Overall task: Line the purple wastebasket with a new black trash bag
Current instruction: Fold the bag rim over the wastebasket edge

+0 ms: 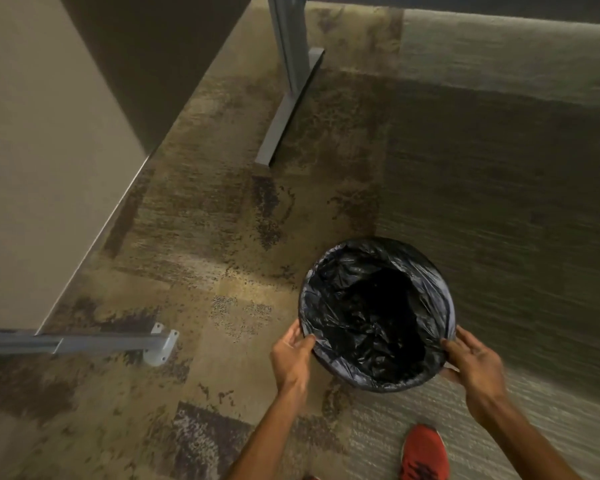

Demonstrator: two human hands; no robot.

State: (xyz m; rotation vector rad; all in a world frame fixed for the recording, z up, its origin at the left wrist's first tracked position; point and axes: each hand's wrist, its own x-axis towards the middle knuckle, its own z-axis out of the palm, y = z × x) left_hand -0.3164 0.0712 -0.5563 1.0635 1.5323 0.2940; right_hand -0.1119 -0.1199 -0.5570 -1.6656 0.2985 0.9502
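A round wastebasket (pixel 445 299) stands on the carpet, seen from above. A black trash bag (pixel 371 317) fills its inside and is folded out over the whole rim, so the basket's purple wall is hidden. My left hand (pixel 291 355) grips the bag-covered rim at its near left side, thumb on top. My right hand (pixel 475 362) holds the rim at the near right side, fingers spread over the plastic.
A grey desk leg with a long flat foot (pixel 284 109) stands on the carpet beyond the basket. A grey bar with a white bracket (pixel 160 344) lies at the left, below a beige partition (pixel 49 150). My red shoe (pixel 423 452) is near the bottom edge.
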